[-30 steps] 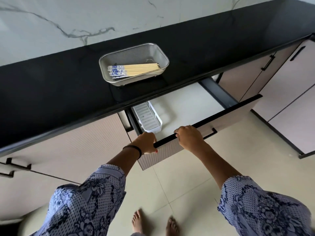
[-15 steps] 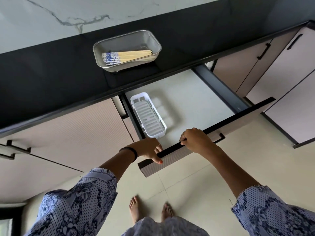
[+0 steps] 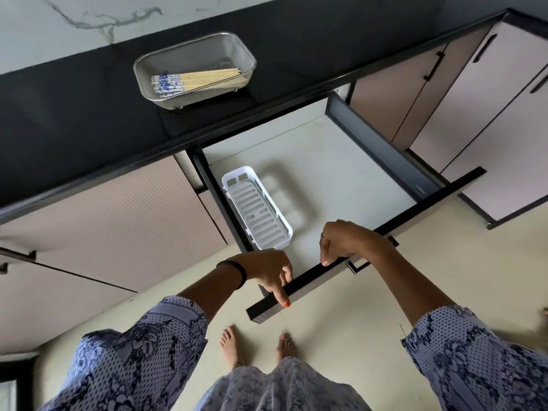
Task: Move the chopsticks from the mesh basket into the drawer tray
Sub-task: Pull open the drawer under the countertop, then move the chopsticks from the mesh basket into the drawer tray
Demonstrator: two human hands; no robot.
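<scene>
A bundle of bamboo chopsticks (image 3: 194, 81) with blue-and-white patterned ends lies in the metal mesh basket (image 3: 240, 53) on the black countertop (image 3: 74, 108). Below it the drawer (image 3: 350, 173) stands pulled far out. A white slotted tray (image 3: 256, 212) sits empty at the drawer's left side. My left hand (image 3: 268, 272) rests on the black top edge of the drawer front (image 3: 308, 281), one finger stretched along it. My right hand (image 3: 345, 241) curls loosely over the same edge, fingertips touching it.
Beige cabinet fronts with black handles flank the drawer: one (image 3: 112, 215) at left, taller doors (image 3: 474, 93) at right. A marble wall (image 3: 89, 16) backs the counter. My bare feet (image 3: 231, 345) stand on the pale tiled floor under the drawer front.
The drawer has slid much farther out, uncovering the whole white tray. My grip on the drawer front has loosened, with fingers now lifting off the edge. The view has tilted downward.
</scene>
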